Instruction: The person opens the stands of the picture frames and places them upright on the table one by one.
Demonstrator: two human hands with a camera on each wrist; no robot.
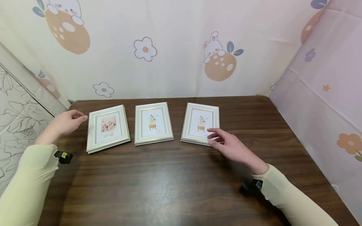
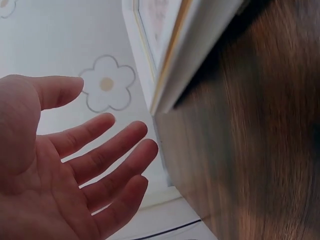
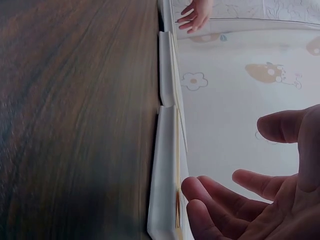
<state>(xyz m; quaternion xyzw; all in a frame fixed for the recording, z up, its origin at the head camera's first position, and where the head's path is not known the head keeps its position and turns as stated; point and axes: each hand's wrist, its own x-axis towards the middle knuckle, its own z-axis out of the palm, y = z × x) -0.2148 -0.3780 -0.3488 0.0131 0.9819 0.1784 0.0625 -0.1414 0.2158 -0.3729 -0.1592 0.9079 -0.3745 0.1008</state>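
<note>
Three white picture frames lie in a row on the brown wooden table. The left picture frame [image 1: 93, 138] holds a pink floral print and is turned slightly askew. The middle picture frame [image 1: 138, 125] and the right picture frame [image 1: 186, 125] both show a potted plant. My left hand [image 1: 64, 123] is just left of the left picture frame, fingers loosely bent and holding nothing. In the left wrist view its palm shows bare. My right hand [image 1: 230, 145] hovers at the lower right corner of the right picture frame, fingers relaxed, thumb apart and nothing between them.
The wooden table [image 1: 158, 188] reaches back to a curtain [image 1: 175, 69] printed with flowers and rabbits. A similar printed curtain [image 1: 325, 103] hangs along the right side. A white panel with line-drawn flowers [image 1: 17, 125] stands at the left.
</note>
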